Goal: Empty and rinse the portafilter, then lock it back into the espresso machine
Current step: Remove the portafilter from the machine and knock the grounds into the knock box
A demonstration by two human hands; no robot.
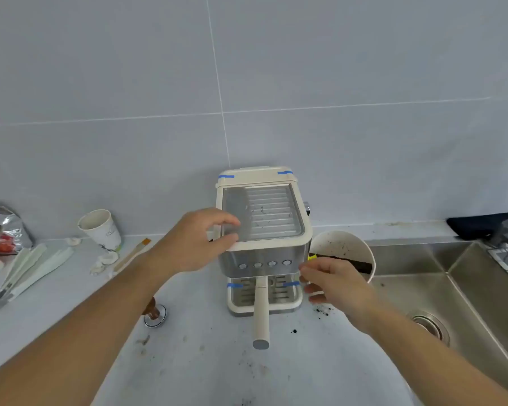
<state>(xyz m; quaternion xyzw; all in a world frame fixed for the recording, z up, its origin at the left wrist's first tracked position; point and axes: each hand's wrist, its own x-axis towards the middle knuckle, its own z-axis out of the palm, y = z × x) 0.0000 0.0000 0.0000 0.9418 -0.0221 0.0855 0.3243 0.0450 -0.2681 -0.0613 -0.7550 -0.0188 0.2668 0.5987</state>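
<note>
A cream and steel espresso machine [264, 218] stands against the tiled wall. The portafilter sits under its front, and its long cream handle [260, 312] points straight toward me over the drip tray [282, 300]. My left hand [197, 241] rests on the machine's top left corner, thumb and fingers around the edge. My right hand [332, 282] hovers at the machine's lower right side, fingers curled and loosely apart, holding nothing that I can see.
A white cup with coffee grounds [343, 253] stands right of the machine, by the steel sink [440, 288]. A tamper [154, 313] lies left of the handle. A paper cup [100, 228], a brush and packets lie at left. Loose grounds dot the counter.
</note>
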